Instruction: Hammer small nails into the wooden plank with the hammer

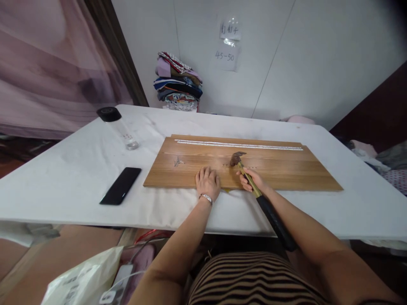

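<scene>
Hammer (269, 212), head view: head over the middle of the wooden board (286, 168), black grip reaching off past the board's near edge. Whether the head touches the wood, cannot tell. Right hand (252, 180) wrapped around the yellow neck, fingers curled about it just under the head (a high hold, well up from the black grip). Left hand (208, 182) palm down on the board's near edge, left of the hammer, fingers flat and slightly spread, nothing seen in them.

Row of small dark points (249, 167) across the board's middle, both sides of the hammer head; nails or holes, too small to tell. Loose nails (178, 161) on the board's left part. White strips (238, 144) along its far edge. Phone (121, 186) just left of the board.

Step in hand, by judgement: hammer work at the row, lining up or pausing. A stroke would call for the left hand to steady the board, clear of the head, and the right to bring the striking face square over one point.
</scene>
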{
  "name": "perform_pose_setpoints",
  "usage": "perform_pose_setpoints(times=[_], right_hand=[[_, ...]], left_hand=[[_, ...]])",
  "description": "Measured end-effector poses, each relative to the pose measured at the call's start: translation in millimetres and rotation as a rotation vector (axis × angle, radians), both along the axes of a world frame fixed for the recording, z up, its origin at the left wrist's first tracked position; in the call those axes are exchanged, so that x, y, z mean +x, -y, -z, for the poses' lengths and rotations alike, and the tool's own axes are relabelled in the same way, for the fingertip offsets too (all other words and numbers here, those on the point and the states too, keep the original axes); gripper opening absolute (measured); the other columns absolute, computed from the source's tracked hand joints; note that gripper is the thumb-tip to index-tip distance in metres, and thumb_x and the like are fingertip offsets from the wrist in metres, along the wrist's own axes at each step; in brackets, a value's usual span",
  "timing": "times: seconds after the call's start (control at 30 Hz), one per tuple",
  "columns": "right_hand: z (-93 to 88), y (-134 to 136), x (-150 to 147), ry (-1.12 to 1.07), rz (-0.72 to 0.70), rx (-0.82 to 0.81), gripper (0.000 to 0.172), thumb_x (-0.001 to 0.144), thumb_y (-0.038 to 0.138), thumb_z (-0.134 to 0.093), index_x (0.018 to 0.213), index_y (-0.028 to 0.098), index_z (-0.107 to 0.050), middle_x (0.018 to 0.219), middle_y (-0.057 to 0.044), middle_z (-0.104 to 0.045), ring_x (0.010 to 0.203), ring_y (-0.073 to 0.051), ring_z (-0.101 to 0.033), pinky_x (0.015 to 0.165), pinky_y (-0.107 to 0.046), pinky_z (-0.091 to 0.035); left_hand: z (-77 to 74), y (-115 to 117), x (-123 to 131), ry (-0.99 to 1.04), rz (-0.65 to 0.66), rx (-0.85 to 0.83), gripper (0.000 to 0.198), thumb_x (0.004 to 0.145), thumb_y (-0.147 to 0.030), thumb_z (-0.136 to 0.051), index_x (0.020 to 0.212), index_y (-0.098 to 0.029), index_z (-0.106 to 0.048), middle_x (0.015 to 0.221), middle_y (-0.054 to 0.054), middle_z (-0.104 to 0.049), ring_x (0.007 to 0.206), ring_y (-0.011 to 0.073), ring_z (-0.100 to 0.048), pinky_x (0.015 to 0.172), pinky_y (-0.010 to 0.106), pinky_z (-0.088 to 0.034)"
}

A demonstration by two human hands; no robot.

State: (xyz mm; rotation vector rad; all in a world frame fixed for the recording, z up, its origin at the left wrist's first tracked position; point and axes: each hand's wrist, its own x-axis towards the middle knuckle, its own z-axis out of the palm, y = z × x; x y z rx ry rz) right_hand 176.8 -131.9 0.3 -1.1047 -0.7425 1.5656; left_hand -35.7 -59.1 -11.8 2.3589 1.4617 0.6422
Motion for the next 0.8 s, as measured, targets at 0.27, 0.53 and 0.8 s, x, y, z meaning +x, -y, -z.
perform_pose_setpoints(times=[0.27, 0.53, 0.8], right_hand=[[0.5, 0.0, -1.6, 0.002, -0.024, 0.03, 0.03, 0.095, 0.051, -0.063, 0.096, 0.021, -0.061, 0.054, 0.011, -0.048, 0.029, -0.007, -0.033, 0.03, -0.021, -0.035], [-1.6, 1.9, -3.4, 0.019, -0.027, 0.02, 0.029, 0.094, 0.05, -0.065, 0.095, 0.021, -0.061, 0.055, 0.01, -0.048, 0.03, -0.007, -0.033, 0.029, -0.02, -0.031], [-3.3, -1.5, -4.5, 0.008, -0.024, -0.004, 0.026, 0.095, 0.047, -0.063, 0.094, 0.022, -0.059, 0.054, 0.01, -0.047, 0.03, -0.008, -0.032, 0.029, -0.02, -0.029]], left_hand=[[0.9, -0.3, -0.2, 0.004, 0.01, 0.009, 0.036, 0.099, -0.026, -0.057, 0.128, -0.021, -0.079, 0.153, 0.012, -0.065, 0.149, 0.0335, -0.052, 0.128, 0.054, -0.035], [2.6, -0.6, -0.8, -0.001, 0.017, 0.017, 0.037, 0.1, -0.027, -0.055, 0.128, -0.021, -0.078, 0.152, 0.013, -0.066, 0.148, 0.0329, -0.052, 0.127, 0.053, -0.035], [-0.5, 0.1, -0.5, -0.033, 0.019, 0.003, 0.038, 0.101, -0.027, -0.053, 0.129, -0.021, -0.078, 0.153, 0.011, -0.065, 0.149, 0.0328, -0.051, 0.127, 0.052, -0.035]])
